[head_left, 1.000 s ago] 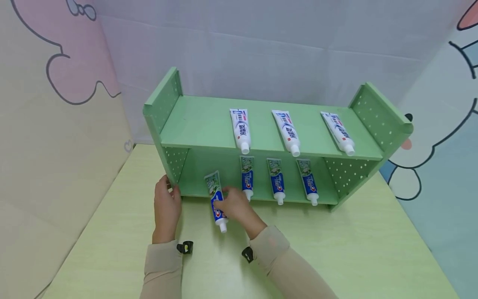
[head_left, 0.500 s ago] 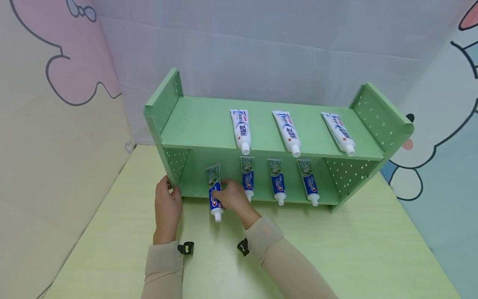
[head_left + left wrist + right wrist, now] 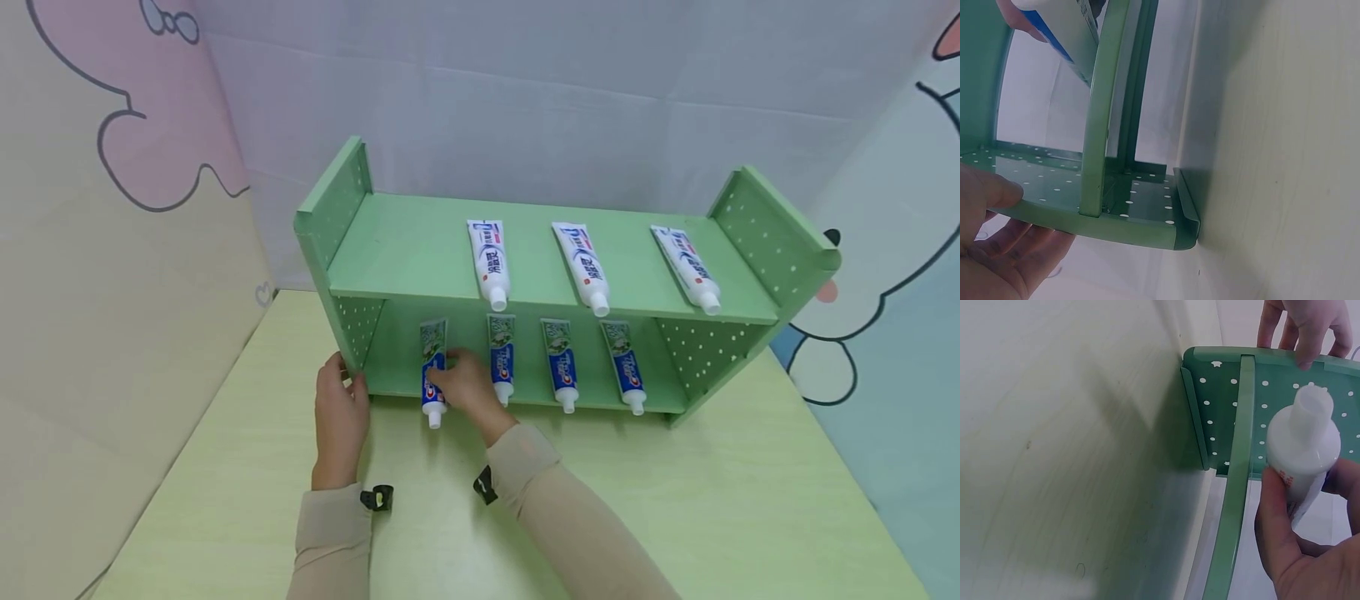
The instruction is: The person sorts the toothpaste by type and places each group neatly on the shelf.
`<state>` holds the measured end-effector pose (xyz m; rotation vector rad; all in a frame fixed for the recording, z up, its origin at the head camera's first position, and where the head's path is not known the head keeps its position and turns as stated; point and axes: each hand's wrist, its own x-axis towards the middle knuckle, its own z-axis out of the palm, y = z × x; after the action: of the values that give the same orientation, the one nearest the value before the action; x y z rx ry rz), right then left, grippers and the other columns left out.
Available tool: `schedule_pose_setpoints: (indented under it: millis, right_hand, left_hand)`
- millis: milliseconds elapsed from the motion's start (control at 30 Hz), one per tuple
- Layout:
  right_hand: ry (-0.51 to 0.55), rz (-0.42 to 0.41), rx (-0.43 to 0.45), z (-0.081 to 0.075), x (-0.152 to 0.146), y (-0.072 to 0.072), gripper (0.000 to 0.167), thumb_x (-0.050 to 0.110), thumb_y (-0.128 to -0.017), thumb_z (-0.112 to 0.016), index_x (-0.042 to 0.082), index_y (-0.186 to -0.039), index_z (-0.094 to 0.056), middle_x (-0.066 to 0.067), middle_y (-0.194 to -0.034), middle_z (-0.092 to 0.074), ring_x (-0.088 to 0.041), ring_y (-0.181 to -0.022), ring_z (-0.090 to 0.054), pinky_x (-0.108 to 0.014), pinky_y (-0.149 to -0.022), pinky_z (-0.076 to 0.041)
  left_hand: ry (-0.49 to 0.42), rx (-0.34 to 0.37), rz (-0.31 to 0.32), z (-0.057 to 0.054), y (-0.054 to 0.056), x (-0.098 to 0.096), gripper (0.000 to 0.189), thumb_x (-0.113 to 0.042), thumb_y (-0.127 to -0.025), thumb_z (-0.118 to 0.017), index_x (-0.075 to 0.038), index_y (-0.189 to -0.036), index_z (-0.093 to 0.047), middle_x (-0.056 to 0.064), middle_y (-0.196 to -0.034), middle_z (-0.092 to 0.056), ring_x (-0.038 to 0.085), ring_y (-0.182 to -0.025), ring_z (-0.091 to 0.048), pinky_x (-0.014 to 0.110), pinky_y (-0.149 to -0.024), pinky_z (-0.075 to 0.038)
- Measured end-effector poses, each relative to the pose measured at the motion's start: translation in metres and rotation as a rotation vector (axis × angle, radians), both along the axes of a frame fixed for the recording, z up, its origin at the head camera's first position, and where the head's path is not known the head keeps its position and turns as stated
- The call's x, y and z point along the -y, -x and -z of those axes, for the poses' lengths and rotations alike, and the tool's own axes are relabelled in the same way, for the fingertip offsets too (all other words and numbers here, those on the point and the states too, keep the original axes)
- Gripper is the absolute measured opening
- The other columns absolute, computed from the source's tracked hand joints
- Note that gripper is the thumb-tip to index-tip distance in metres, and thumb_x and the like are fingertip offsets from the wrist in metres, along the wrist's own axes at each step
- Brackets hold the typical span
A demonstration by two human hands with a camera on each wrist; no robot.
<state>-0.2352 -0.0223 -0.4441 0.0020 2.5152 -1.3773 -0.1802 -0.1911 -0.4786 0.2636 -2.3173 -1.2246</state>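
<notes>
My right hand [image 3: 467, 385] pinches a blue and green toothpaste tube [image 3: 433, 371] by its sides, at the left of the lower shelf of a green rack [image 3: 405, 287]. Its white cap points toward me and sticks out past the shelf's front edge. The right wrist view shows thumb and fingers on either side of the white-ended tube [image 3: 1304, 447]. With its thumb inside and fingers outside, my left hand [image 3: 341, 421] grips the rack's left side panel [image 3: 1129, 228]. Whether the held tube's underside touches the shelf, I cannot tell.
Several similar tubes lie on the lower shelf, the nearest one [image 3: 502, 354] just right of my right hand. On the upper shelf lie three white toothpaste tubes [image 3: 491, 262]. The rack stands on a pale table [image 3: 712, 517] against a cloth wall.
My right hand has moved the blue and green toothpaste tube back, deeper over the lower shelf, and straightened it. The left hand keeps its grip on the side panel.
</notes>
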Motion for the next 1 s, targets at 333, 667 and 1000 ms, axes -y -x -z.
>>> schedule_pose_setpoints:
  millis: [333, 667, 1000]
  right_hand:
    - [0.008, 0.023, -0.034, 0.003, 0.003, 0.011, 0.053, 0.024, -0.091, -0.067, -0.002, -0.136, -0.052, -0.013, -0.098, -0.066, -0.018, -0.071, -0.063, -0.028, -0.056, -0.056]
    - [0.018, 0.038, -0.035, 0.001, 0.008, 0.016, 0.052, 0.022, -0.09, -0.067, -0.004, -0.133, -0.053, -0.014, -0.099, -0.065, -0.021, -0.075, -0.063, -0.029, -0.059, -0.057]
    - [-0.068, 0.041, -0.072, -0.001, 0.014, 0.021, 0.049, 0.024, -0.09, -0.066, -0.003, -0.13, -0.057, -0.016, -0.111, -0.064, -0.025, -0.09, -0.063, -0.033, -0.075, -0.057]
  left_hand:
    - [-0.014, 0.013, 0.012, 0.0, 0.001, 0.0, 0.041, 0.002, -0.099, -0.048, 0.01, -0.138, -0.038, 0.026, -0.123, -0.046, 0.038, -0.115, -0.05, 0.046, -0.092, -0.054]
    - [-0.022, 0.01, 0.007, 0.002, 0.001, 0.0, 0.041, 0.002, -0.099, -0.049, 0.01, -0.138, -0.038, 0.026, -0.123, -0.047, 0.038, -0.114, -0.051, 0.046, -0.092, -0.054]
    - [-0.014, 0.01, -0.006, 0.001, 0.001, 0.0, 0.041, 0.002, -0.099, -0.05, 0.011, -0.137, -0.038, 0.027, -0.122, -0.047, 0.039, -0.115, -0.051, 0.045, -0.092, -0.054]
